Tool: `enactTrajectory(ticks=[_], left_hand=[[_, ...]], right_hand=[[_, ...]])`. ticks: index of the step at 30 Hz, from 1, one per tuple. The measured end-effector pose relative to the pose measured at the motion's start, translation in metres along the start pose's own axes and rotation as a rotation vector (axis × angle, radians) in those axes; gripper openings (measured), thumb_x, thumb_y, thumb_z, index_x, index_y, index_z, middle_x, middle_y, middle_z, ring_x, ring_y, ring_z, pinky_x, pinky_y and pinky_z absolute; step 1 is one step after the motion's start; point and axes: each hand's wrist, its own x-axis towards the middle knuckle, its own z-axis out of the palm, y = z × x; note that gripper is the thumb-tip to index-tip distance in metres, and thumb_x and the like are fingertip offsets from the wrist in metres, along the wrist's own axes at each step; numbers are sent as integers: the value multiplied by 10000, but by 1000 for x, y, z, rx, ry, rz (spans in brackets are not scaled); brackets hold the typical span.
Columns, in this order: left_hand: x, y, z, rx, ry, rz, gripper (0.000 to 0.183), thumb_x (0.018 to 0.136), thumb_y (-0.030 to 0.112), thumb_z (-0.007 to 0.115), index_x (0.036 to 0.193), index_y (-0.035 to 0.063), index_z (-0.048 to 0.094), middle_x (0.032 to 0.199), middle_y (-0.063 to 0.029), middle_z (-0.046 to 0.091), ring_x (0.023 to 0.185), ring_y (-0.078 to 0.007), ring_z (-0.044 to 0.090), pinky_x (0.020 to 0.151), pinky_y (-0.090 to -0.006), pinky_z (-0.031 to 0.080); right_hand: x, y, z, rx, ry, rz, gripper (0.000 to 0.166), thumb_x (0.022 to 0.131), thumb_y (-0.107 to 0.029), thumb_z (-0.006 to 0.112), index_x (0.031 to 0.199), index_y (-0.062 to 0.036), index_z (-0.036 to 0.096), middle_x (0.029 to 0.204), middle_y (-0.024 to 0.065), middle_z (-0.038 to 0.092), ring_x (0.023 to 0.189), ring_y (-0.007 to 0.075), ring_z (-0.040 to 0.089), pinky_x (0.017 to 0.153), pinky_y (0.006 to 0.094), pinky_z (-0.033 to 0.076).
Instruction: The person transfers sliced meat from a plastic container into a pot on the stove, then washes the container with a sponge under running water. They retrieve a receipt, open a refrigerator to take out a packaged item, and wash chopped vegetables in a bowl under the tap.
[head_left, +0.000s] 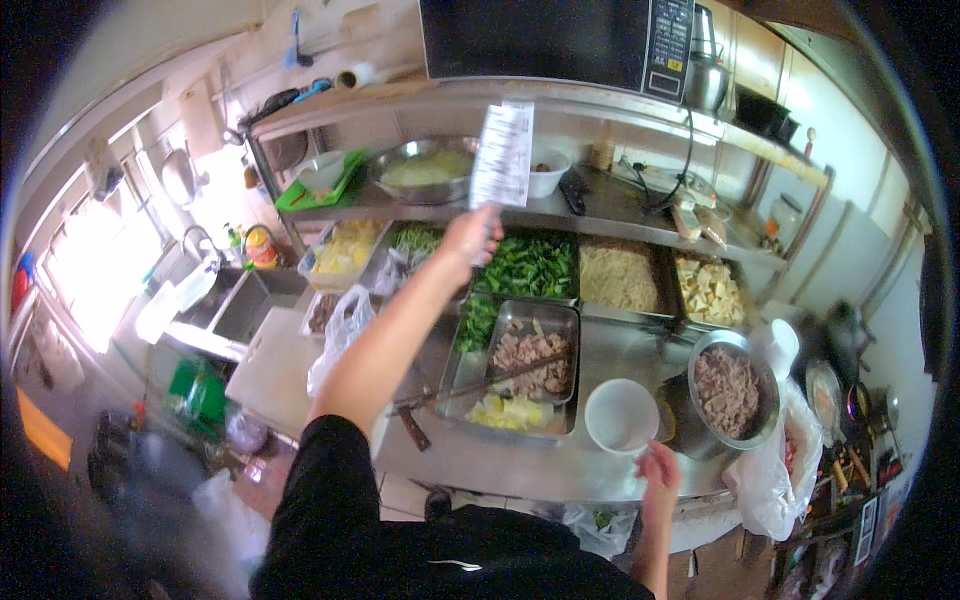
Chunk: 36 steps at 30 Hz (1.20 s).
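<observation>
My left hand (471, 238) is raised at the middle shelf, its fingers closed around the lower end of a printed paper slip (501, 156) that bears writing. My right hand (660, 466) hovers low at the counter's front edge, slightly blurred, with loosely curled fingers and nothing visible in them. Just above it stands an empty white bowl (622, 416). Left of that bowl, a steel tray holds cut meat (529, 352), chopped greens (478, 322) and pale yellow pieces (510, 412). Chopsticks (480, 386) lie across the tray. A metal bowl of cooked sliced meat (727, 394) stands to the right.
Behind are pans of chopped leafy greens (529, 266), a pale shredded food (619, 277) and tofu-like cubes (709, 291). A microwave (536, 37) tops the shelving. At left are a sink (259, 300) and a cutting board (266, 367); a plastic bag (765, 495) hangs at right.
</observation>
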Motion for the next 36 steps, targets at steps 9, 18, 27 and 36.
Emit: enactTrajectory(ticks=[9, 18, 27, 36], left_hand=[[106, -2, 100, -245, -283, -112, 338, 955, 400, 408, 804, 116, 513, 702, -31, 575, 563, -151, 553, 447, -320, 458], [134, -12, 116, -273, -280, 36, 369, 972, 403, 360, 831, 96, 507, 718, -34, 554, 581, -146, 527, 502, -312, 436], [155, -48, 112, -79, -113, 315, 327, 976, 378, 381, 788, 112, 416, 637, 34, 363, 522, -85, 344, 460, -247, 305], [177, -37, 117, 39, -150, 393, 390, 966, 414, 395, 784, 80, 479, 674, 6, 451, 577, -108, 422, 526, -266, 360]], right_hand=[[-82, 27, -70, -84, 650, 9, 251, 870, -43, 497, 1108, -12, 571, 748, 26, 572, 566, 54, 448, 509, 182, 368], [-108, 14, -18, -266, 680, 9, 223, 886, -53, 490, 1078, 7, 585, 743, 25, 571, 602, 61, 482, 530, 190, 389], [-124, 20, -28, -358, 640, 135, 211, 910, -45, 496, 1090, 21, 585, 907, 62, 609, 740, 110, 568, 654, 230, 472], [-122, 55, -44, -468, 585, 70, 204, 896, -40, 494, 1063, 15, 598, 775, 26, 581, 683, 85, 542, 584, 214, 445]])
